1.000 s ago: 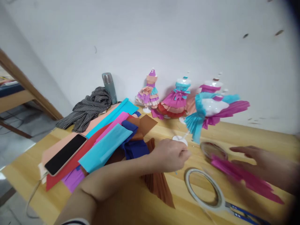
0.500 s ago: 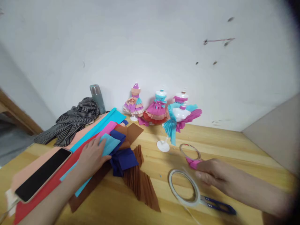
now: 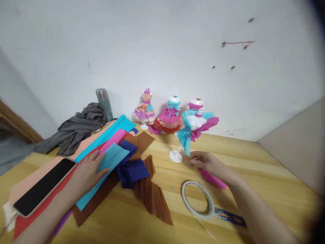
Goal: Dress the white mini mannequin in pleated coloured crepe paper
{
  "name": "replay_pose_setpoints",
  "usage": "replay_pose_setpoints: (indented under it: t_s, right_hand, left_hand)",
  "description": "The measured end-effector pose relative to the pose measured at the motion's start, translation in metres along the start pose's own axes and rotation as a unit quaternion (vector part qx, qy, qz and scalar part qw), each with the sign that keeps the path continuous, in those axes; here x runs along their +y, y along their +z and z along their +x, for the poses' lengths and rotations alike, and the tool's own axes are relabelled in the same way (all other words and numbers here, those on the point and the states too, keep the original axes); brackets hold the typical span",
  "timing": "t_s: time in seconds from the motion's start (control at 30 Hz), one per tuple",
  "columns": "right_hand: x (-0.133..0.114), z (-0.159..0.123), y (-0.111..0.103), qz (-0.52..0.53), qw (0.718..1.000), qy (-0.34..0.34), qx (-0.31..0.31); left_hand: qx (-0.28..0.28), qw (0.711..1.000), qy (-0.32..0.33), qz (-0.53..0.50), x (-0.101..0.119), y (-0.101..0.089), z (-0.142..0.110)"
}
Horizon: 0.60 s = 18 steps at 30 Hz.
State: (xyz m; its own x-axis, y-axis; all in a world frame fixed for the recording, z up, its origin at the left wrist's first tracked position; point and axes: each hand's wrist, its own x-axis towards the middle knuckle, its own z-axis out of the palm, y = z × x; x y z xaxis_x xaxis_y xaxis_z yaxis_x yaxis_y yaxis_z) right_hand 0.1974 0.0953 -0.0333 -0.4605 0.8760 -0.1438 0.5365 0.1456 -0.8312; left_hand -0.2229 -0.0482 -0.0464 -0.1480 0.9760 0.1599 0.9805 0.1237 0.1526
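Paper sheets (image 3: 113,158) in turquoise, pink, red, peach and brown overlap across the left of the frame, on a pale wooden tabletop (image 3: 122,222). The left hand (image 3: 87,169) lies palm down on them, fingers loosely spread. A phone (image 3: 45,186) rests on the sheets at lower left. A striped scarf (image 3: 81,123) lies above them, beside an upright flask (image 3: 104,103).

Right of centre, a small white dress form (image 3: 196,122) stands on a round base, wrapped in turquoise and magenta pleats. The right hand (image 3: 207,164) is just below its turquoise fan, fingers partly curled, thumb tucked close; whether it pinches anything, I cannot tell. A magenta strip (image 3: 213,179) lies below that hand. Three other dressed forms (image 3: 169,115) stand near the wall, the third partly hidden.

A ring of tape (image 3: 211,207) lies at lower right, touching blue-handled snips (image 3: 220,211). Brown pleated paper (image 3: 154,198) fans out at bottom centre.

The form looks light, smooth and easy to tip, so its slim stem or base seems the safest hold. Its pleats look soft and easily crushed or torn. The loose sheets seem thin and limp, best lifted by an edge with a light pinch.
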Motion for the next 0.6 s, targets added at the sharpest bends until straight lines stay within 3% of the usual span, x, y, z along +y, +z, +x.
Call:
replay_pose_setpoints:
  t_s: [0.13,0.27,0.33,0.47,0.6]
  right_hand:
    - [0.010,0.027,0.014,0.075,0.997,-0.005,0.022]
    - [0.015,0.051,0.023,0.061,0.995,-0.040,0.065]
    - [0.019,0.060,0.029,0.056,0.994,-0.046,0.078]
    - [0.025,0.068,0.040,0.041,0.994,-0.048,0.092]
    - [0.020,0.060,0.041,0.021,0.994,-0.052,0.098]
  left_hand:
    - [0.028,0.998,0.034,-0.037,0.002,-0.001,-0.001]
    - [0.020,0.987,0.116,-0.107,0.025,-0.006,0.001]
    - [-0.030,0.974,0.182,-0.129,0.045,-0.008,0.001]
    - [-0.151,0.920,0.337,-0.130,0.081,-0.003,0.005]
    - [-0.156,0.925,0.336,-0.078,0.092,0.013,0.016]
